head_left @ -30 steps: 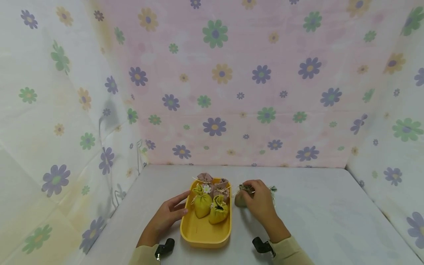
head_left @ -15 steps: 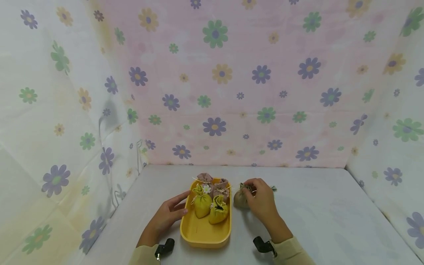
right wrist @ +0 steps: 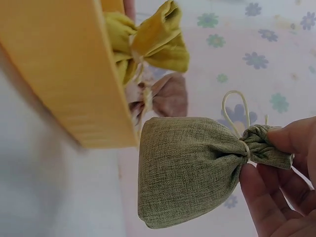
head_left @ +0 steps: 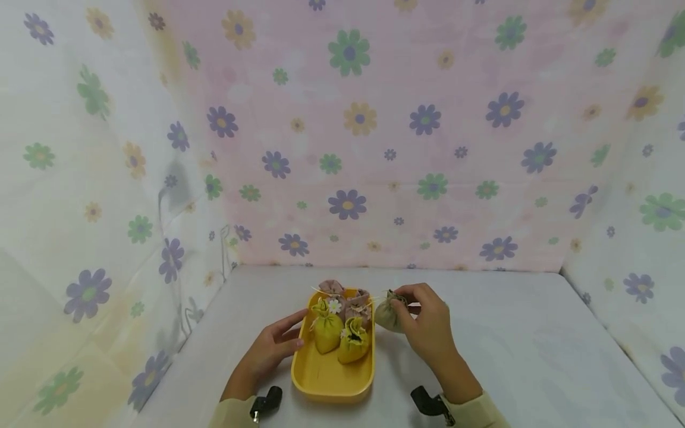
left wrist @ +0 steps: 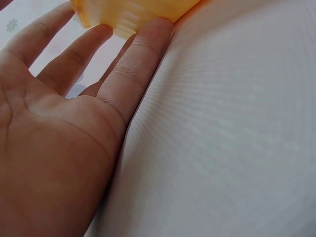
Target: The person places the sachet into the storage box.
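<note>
A green cloth drawstring pouch hangs from my right hand, which pinches its gathered neck between thumb and fingers. In the right wrist view the pouch is off the table, its full base pointing toward the yellow tray. My left hand lies along the tray's left side, fingers extended, fingertips at the wall. Inside the tray, two yellow pouches sit in front of two dusty-pink pouches. A white flower decoration shows among them.
A white-covered table lies beneath everything. Flower-printed cloth forms walls behind and at both sides. A black wrist camera mount sits at the left cuff, another black mount at the right cuff.
My right hand has lifted the green pouch and brought it slightly left, close to the tray's right rim. The left hand and tray have stayed in place.
</note>
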Motion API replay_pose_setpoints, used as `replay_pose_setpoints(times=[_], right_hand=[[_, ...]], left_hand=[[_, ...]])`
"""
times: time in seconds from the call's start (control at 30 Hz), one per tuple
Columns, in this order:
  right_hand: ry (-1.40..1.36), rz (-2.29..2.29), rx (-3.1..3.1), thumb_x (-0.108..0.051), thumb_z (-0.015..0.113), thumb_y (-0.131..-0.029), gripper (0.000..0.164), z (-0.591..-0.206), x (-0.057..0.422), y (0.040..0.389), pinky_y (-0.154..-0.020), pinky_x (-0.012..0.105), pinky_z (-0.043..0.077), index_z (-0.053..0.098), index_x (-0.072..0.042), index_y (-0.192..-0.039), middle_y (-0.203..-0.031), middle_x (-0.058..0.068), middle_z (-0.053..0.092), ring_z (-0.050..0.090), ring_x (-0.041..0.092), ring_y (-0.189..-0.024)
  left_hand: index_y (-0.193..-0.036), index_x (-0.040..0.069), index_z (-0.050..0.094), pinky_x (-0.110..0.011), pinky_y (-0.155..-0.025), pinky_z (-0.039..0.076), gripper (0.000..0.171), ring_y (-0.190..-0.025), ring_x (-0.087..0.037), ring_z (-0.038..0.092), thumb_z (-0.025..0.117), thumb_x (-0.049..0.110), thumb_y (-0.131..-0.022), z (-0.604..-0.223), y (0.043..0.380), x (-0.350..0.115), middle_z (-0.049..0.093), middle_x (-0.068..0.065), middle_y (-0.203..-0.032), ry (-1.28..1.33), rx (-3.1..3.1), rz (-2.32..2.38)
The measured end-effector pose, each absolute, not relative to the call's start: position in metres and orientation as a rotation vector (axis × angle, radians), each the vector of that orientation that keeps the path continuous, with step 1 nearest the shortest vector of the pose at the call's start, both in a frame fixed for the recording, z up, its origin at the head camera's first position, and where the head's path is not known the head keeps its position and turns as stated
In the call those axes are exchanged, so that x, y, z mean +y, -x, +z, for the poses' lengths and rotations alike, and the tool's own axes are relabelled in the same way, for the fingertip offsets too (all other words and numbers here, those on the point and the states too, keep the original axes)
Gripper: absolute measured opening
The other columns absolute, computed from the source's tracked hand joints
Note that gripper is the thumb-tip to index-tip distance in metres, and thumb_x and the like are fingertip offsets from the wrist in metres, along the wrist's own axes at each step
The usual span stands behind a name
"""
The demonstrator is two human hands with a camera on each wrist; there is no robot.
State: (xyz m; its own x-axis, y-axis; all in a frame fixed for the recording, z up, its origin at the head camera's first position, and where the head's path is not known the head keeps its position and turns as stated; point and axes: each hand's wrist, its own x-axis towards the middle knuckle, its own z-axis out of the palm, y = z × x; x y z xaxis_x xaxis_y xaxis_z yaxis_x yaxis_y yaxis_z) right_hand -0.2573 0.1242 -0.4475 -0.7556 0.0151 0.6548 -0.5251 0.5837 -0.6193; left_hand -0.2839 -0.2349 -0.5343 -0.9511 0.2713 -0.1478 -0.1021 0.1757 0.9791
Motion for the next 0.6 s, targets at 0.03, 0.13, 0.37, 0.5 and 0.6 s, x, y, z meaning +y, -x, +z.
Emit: replay_pose_setpoints(times=[0.03, 0.13, 0.37, 0.5, 0.6], right_hand=[[-0.412, 1.127, -2.180, -0.010, 0.083, -0.088, 0.019, -0.445, 0.124, 0.256, -0.072, 0.028, 0.065, 0.072, -0.011, -0.104, -0.101, -0.001, 0.068, 0.071, 0.012, -0.088], [-0.422, 1.124, -2.151, -0.010, 0.083, -0.087, 0.021, -0.435, 0.123, 0.250, -0.071, 0.026, 0.064, 0.072, -0.012, -0.105, -0.101, -0.002, 0.068, 0.071, 0.011, -0.089], [-0.454, 1.182, -2.109, -0.016, 0.079, -0.093, 0.017, -0.420, 0.117, 0.238, -0.073, 0.020, 0.063, 0.071, -0.015, -0.107, -0.104, -0.006, 0.068, 0.071, 0.008, -0.091], [-0.490, 1.214, -2.086, -0.016, 0.078, -0.094, 0.015, -0.413, 0.112, 0.234, -0.074, 0.019, 0.062, 0.071, -0.015, -0.107, -0.105, -0.006, 0.068, 0.070, 0.007, -0.092], [-0.528, 1.220, -2.058, -0.014, 0.078, -0.093, 0.015, -0.407, 0.107, 0.235, -0.072, 0.020, 0.063, 0.072, -0.014, -0.107, -0.104, -0.006, 0.069, 0.070, 0.008, -0.091]], left_hand=[[-0.153, 0.033, 0.051, -0.047, -0.111, 0.050, 0.068, -0.151, -0.036, 0.041, 0.079, 0.030, -0.092, -0.534, 0.284, -0.234, 0.040, 0.004, -0.165, -0.171, 2.168, 1.844], [-0.153, 0.033, 0.051, -0.046, -0.110, 0.051, 0.068, -0.150, -0.036, 0.042, 0.079, 0.029, -0.092, -0.533, 0.285, -0.233, 0.040, 0.003, -0.165, -0.187, 2.172, 1.841], [-0.152, 0.034, 0.052, -0.046, -0.110, 0.051, 0.065, -0.149, -0.035, 0.043, 0.078, 0.029, -0.093, -0.533, 0.286, -0.234, 0.041, 0.004, -0.165, -0.199, 2.156, 1.851], [-0.153, 0.034, 0.051, -0.048, -0.113, 0.049, 0.064, -0.151, -0.036, 0.040, 0.076, 0.028, -0.095, -0.535, 0.284, -0.238, 0.040, 0.003, -0.165, -0.219, 2.153, 1.843], [-0.153, 0.034, 0.050, -0.048, -0.113, 0.049, 0.063, -0.151, -0.035, 0.040, 0.075, 0.028, -0.095, -0.535, 0.284, -0.239, 0.039, 0.003, -0.166, -0.227, 2.155, 1.844]])
